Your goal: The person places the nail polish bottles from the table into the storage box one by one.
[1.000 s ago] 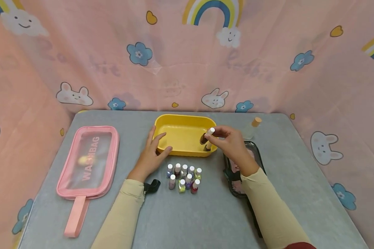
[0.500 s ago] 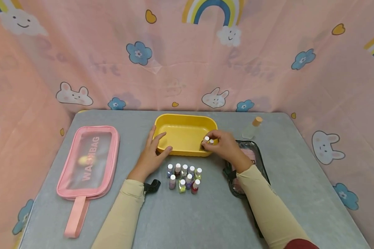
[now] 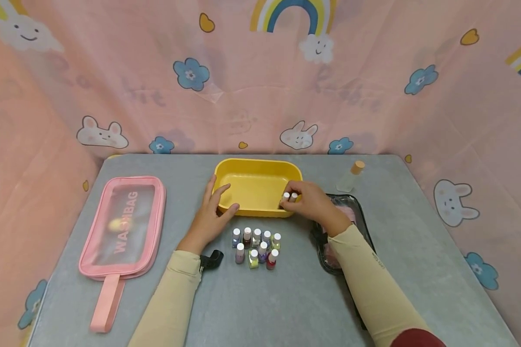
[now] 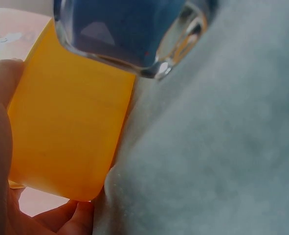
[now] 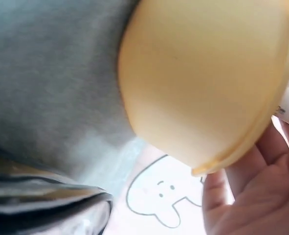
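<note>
A yellow plastic tray [image 3: 252,185] stands at the back middle of the table. My left hand [image 3: 210,219] rests on its left end, fingers spread and fairly straight. Inside the tray's right front corner, my right hand [image 3: 310,205] pinches a small white-capped nail polish bottle [image 3: 286,196]. Right beside it is a second nail polish bottle [image 3: 294,197]. Fingers hide most of both. In front of the tray, several nail polish bottles [image 3: 253,260] stand upright in two rows. One blue bottle [image 4: 115,29] looms close in the left wrist view.
To the left lies a pink clear-windowed wash bag [image 3: 126,226] with a strap. A black-edged case [image 3: 351,207] lies partly under my right forearm. Behind it stands a clear bottle [image 3: 349,180] with a wooden-looking cap. A pink printed curtain [image 3: 243,96] borders the table.
My right hand has lowered the nail polish bottle into the tray's right front corner, beside the other one. The left hand has stayed in place.
</note>
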Available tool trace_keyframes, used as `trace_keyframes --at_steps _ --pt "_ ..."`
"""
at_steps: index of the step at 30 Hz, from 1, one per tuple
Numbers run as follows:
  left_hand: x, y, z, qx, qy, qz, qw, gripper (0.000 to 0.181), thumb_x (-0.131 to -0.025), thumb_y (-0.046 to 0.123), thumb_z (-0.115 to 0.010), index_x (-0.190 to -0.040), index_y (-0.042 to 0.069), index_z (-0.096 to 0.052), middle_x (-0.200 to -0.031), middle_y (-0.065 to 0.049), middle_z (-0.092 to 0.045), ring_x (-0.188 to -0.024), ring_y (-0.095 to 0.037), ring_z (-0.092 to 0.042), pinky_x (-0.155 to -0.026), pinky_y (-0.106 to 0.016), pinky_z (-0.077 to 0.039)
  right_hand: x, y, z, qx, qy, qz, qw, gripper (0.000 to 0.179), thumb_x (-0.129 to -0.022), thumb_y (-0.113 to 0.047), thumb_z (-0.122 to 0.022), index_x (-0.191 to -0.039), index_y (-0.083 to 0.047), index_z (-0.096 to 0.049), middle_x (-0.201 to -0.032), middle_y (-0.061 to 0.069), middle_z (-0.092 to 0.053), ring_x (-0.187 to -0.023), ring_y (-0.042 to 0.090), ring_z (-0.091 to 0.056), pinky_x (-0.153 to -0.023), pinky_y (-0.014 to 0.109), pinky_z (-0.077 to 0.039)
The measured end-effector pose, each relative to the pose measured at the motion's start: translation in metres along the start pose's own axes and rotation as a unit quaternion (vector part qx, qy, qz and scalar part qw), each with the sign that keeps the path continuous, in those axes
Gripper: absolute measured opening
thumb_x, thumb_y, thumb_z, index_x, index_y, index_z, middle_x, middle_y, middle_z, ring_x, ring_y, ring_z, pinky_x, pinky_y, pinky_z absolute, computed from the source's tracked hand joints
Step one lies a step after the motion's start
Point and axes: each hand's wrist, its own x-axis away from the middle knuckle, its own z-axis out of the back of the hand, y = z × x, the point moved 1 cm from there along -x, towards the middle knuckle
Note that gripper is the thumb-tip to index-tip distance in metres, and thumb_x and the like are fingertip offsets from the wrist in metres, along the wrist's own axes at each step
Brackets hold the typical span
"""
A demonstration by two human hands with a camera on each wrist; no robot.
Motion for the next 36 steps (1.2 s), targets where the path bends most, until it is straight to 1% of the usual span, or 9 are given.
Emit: trace_keyframes --at_steps 4,9,12,15,19,23,26,30,36 --pt "-0.001 0.000 0.000 0.003 0.003 -0.003 1.0000 0.067 -0.105 0.049 -0.064 -0.163 0.023 -0.042 -0.177 0.009 0.007 -0.159 -0.036 -0.019 -0.120 -0.067 -0.027 -0.001 -0.004 0.004 -0.007 -0.022 -0.014 0.9996 0.018 -0.092 -0.022 -0.084 -0.096 -0.014 -0.068 -0.099 0.004 -0.065 -0.095 0.028 -0.057 -0.085 0.042 -0.053" --pt "-0.001 0.001 0.000 0.003 0.002 -0.003 1.0000 0.067 -0.105 0.049 -0.065 -0.162 0.023 -0.043 -0.177 0.009 0.007 -0.159 -0.037 -0.020 -0.119 -0.068 -0.028 0.002 -0.005 0.007 -0.030 -0.028 -0.026 0.9988 0.032 -0.093 -0.025 -0.084 -0.117 -0.010 -0.069 -0.115 0.009 -0.067 -0.109 0.031 -0.059 -0.100 0.049 -0.052" --pt "-0.001 0.002 0.001 0.004 0.002 -0.005 1.0000 0.067 -0.104 0.050 -0.065 -0.162 0.022 -0.043 -0.178 0.007 0.006 -0.159 -0.037 -0.020 -0.119 -0.067 -0.028 0.007 -0.006 0.009 -0.054 -0.002 -0.030 0.9981 0.045 -0.093 -0.028 -0.085 -0.130 -0.009 -0.066 -0.129 0.010 -0.067 -0.122 0.033 -0.059 -0.112 0.055 -0.045" --pt "-0.001 0.002 0.002 0.004 0.003 -0.006 1.0000 0.067 -0.104 0.049 -0.065 -0.161 0.021 -0.043 -0.178 0.005 0.006 -0.159 -0.038 -0.020 -0.120 -0.067 -0.028 0.015 -0.010 0.012 -0.095 0.037 -0.012 0.9947 0.049 -0.094 -0.027 -0.084 -0.135 -0.008 -0.063 -0.136 0.011 -0.066 -0.131 0.034 -0.057 -0.117 0.057 -0.040" --pt "-0.001 0.002 0.003 0.004 0.005 -0.008 0.9999 0.067 -0.104 0.047 -0.066 -0.161 0.020 -0.044 -0.178 0.002 0.005 -0.158 -0.038 -0.020 -0.119 -0.067 -0.028 0.029 -0.017 0.010 -0.145 0.072 0.041 0.9858 0.044 -0.095 -0.020 -0.083 -0.132 -0.005 -0.065 -0.134 0.011 -0.066 -0.130 0.033 -0.058 -0.115 0.056 -0.042" --pt "0.000 0.002 0.003 0.002 0.006 -0.011 0.9999 0.068 -0.104 0.047 -0.066 -0.161 0.019 -0.044 -0.178 -0.001 0.004 -0.159 -0.039 -0.019 -0.119 -0.068 -0.027 0.048 -0.023 0.001 -0.176 0.072 0.081 0.9785 0.039 -0.094 -0.011 -0.083 -0.130 -0.004 -0.068 -0.129 0.012 -0.069 -0.124 0.030 -0.063 -0.112 0.057 -0.045" --pt "0.000 0.002 0.002 0.001 0.006 -0.010 0.9999 0.068 -0.104 0.048 -0.066 -0.161 0.019 -0.044 -0.178 -0.002 0.004 -0.159 -0.040 -0.019 -0.119 -0.068 -0.027 0.061 -0.025 -0.011 -0.187 0.055 0.090 0.9766 0.041 -0.092 -0.009 -0.084 -0.130 -0.005 -0.070 -0.129 0.010 -0.069 -0.123 0.027 -0.065 -0.111 0.056 -0.047" --pt "0.000 0.002 0.001 0.000 0.008 -0.010 0.9999 0.067 -0.104 0.048 -0.066 -0.160 0.018 -0.045 -0.178 -0.003 0.003 -0.159 -0.039 -0.019 -0.119 -0.068 -0.027 0.074 -0.023 -0.030 -0.176 0.035 0.089 0.9797 0.040 -0.092 -0.011 -0.085 -0.129 -0.006 -0.072 -0.129 0.004 -0.071 -0.123 0.024 -0.065 -0.109 0.053 -0.049" --pt "0.000 0.001 0.000 -0.002 0.007 -0.009 0.9999 0.066 -0.104 0.049 -0.065 -0.160 0.019 -0.046 -0.178 -0.002 0.003 -0.159 -0.037 -0.019 -0.120 -0.067 -0.027 0.084 -0.018 -0.052 -0.173 0.021 0.092 0.9805 0.035 -0.093 -0.013 -0.084 -0.125 -0.004 -0.074 -0.122 0.002 -0.073 -0.117 0.022 -0.068 -0.106 0.052 -0.052"
